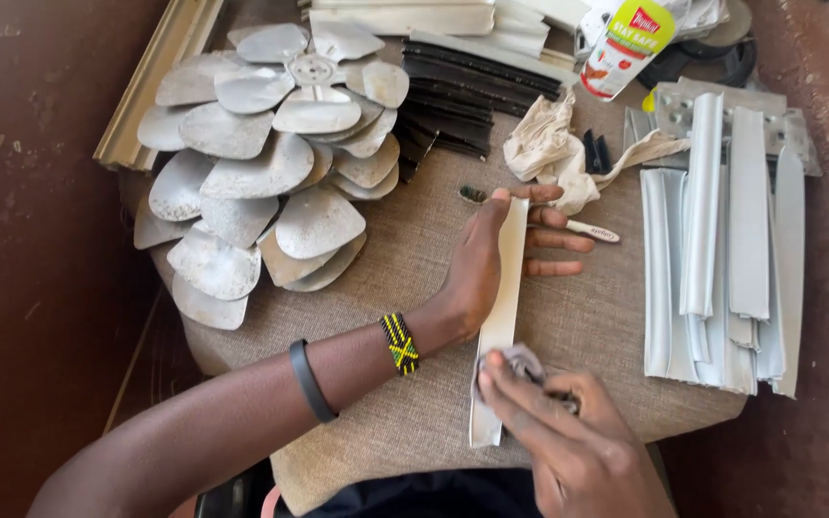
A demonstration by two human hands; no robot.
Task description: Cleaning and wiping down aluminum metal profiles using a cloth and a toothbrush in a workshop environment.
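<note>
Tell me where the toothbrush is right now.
In the head view, the toothbrush lies on the cloth-covered table, just beyond the left hand fingertips, below the crumpled rag.

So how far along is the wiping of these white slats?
Hard to say what is done: a stack of pale slats lies to the right, cleaned or not I cannot tell. In hand: the left hand pins one white slat while the right hand rubs it with a cloth. Dusty fan blades and dark strips lie untouched.
</note>
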